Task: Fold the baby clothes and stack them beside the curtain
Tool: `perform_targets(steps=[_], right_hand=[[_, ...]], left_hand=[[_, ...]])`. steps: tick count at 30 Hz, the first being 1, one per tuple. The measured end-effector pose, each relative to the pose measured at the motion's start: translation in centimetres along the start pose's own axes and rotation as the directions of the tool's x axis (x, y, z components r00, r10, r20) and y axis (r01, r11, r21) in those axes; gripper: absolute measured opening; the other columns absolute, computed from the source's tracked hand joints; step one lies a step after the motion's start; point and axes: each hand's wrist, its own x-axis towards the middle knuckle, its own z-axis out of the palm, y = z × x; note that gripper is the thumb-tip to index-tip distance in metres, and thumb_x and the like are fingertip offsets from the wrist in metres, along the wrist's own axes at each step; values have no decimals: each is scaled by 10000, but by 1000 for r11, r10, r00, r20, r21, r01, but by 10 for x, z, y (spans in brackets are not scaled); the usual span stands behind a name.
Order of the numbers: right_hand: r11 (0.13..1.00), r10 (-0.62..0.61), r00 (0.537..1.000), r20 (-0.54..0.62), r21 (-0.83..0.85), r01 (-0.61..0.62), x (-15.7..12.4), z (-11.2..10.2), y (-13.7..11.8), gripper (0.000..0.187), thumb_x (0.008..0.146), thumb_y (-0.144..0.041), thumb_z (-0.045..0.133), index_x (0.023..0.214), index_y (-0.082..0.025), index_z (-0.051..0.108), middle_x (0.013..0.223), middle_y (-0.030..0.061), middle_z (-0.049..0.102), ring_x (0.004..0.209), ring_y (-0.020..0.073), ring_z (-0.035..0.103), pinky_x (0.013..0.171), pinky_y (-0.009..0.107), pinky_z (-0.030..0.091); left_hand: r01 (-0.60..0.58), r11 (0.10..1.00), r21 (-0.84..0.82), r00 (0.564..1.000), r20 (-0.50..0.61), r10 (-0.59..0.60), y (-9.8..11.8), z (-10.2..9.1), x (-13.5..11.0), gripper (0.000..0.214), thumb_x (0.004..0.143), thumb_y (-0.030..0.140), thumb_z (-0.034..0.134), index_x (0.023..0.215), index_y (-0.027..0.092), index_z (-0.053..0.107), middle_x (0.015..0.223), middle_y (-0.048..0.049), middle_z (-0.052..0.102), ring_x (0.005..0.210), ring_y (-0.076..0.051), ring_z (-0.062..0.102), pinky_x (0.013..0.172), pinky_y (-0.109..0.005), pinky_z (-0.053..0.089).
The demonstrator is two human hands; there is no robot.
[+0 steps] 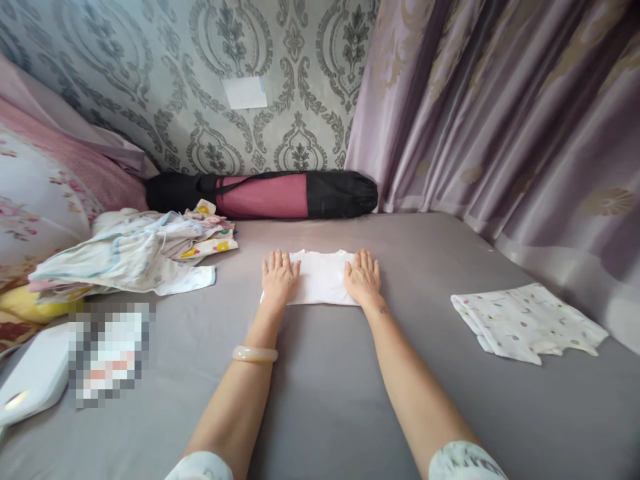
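Resting on the two ends of a small white cloth [323, 279], the left hand [280, 279] and the right hand [363, 277] are both spread flat, palms down, and grip nothing. Their fingers point away from the person. The cloth lies in the middle of the gray sheet [320, 393], between the two hands and partly under them. A pale bangle [255, 354] goes around the left arm. Over on the left is a messy pile of clothes [140, 253]. On the right, well apart, lies a white cloth with little marks [530, 320]. A long black and pink bag [263, 195] lies by the wall [295, 67], near the shiny purple curtain [450, 100].
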Motion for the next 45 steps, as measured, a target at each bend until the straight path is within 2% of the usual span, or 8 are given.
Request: perform_targets(steps=[5,12,16,20,28,31,37,45], right_hand=[[999,40,998,55,-5,-40,1,1,9,623,991,-375,190,1489,-6,252,1564,172,221,1437,268,195,1153,402,143],[999,46,997,65,-17,-45,1,0,8,619,989,-374,194,1486,-13,265,1565,164,224,1436,267,193,1156,429,137],[999,-12,998,58,-31,14,1,-8,-6,597,995,-398,159,1501,-103,274,1580,134,193,1453,261,130,1154,508,65],[993,-117,988,102,11,116,1,-6,-20,574,994,-457,148,1504,-231,283,1592,64,184,1454,260,123,1141,540,92],[995,-83,991,102,-40,88,2,3,-18,549,993,-454,191,1495,-257,297,1581,59,225,1444,273,159,1132,563,101],[996,-69,994,83,-49,73,1,-4,-33,548,996,-419,196,1486,-210,323,1574,101,237,1443,284,161,1129,577,73],[970,-241,969,59,40,239,-8,4,-81,560,997,-450,185,1485,-217,325,1574,101,238,1444,259,162,1136,524,92],[977,-212,973,90,26,211,-6,17,-84,566,987,-449,202,1489,-217,324,1571,70,254,1441,260,159,1139,521,65]], left_hand=[[42,999,-21,995,93,-40,-16,5,2,667,964,479,181,1456,59,342,1546,-183,275,1418,-307,278,1140,-446,251],[69,992,-108,991,124,-56,-16,1,4,668,959,492,192,1452,70,348,1553,-174,259,1428,-320,248,1142,-481,239],[59,984,-169,996,76,-47,-19,-8,7,592,963,450,224,1435,132,389,1545,-135,300,1448,-298,198,1152,-517,201],[5,975,-221,997,80,13,-26,-8,6,502,965,351,277,1412,164,410,1517,-109,369,1437,-268,241,1152,-493,219],[18,925,-380,995,98,21,-37,-3,13,416,941,211,319,1308,160,507,1389,-123,531,1324,-231,440,1070,-384,360],[74,868,-491,994,104,-26,-39,-8,16,431,939,203,309,1313,133,512,1358,-129,560,1271,-216,501,1053,-341,380],[138,690,-711,982,8,-189,-47,-15,17,434,925,219,312,1256,122,575,1310,-118,603,1233,-192,537,1048,-297,394],[147,336,-930,881,-31,-472,-61,-7,22,378,925,279,338,1133,116,608,1139,-135,684,1131,-199,598,1000,-314,423]])
